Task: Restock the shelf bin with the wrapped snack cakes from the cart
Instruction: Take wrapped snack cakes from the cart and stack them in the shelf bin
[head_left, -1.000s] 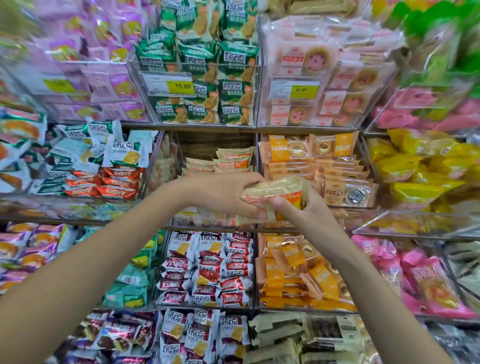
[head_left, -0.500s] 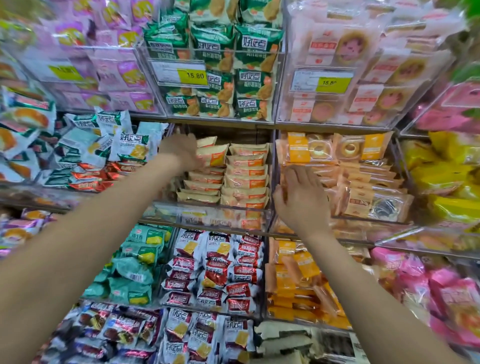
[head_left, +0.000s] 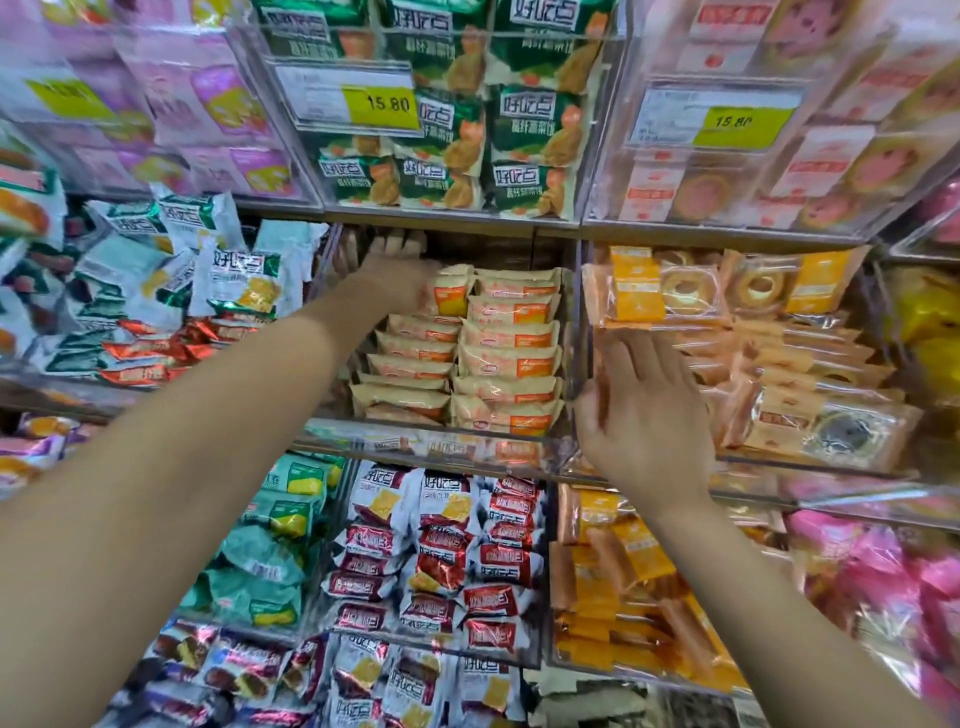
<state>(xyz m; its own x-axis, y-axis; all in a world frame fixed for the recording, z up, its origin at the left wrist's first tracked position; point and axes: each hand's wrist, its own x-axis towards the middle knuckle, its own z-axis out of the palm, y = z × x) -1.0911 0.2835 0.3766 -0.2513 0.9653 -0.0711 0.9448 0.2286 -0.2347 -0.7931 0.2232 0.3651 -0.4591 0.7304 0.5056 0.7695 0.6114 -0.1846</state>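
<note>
We note the shelf bin, a clear acrylic compartment in the middle row, holding two stacked columns of cream-and-orange wrapped snack cakes that rise from the front lip toward the back. Our left hand reaches deep into the bin at the top of the left column, fingers extended and spread, resting against the uppermost pack; no pack appears gripped, though the fingertips sit behind the acrylic wall and are blurred, so we mark this as probable only. Our right hand hovers wide, fingers straight, in front of the divider between this bin and the neighbouring ring cake bin, holding nothing. Judgement: the bin is well filled; the left column sits slightly lower than the right and headroom remains under the upper shelf. The cart is out of view, so we cannot say how much stock remains. Likely remaining: squaring the top pack, then fetching more.
</note>
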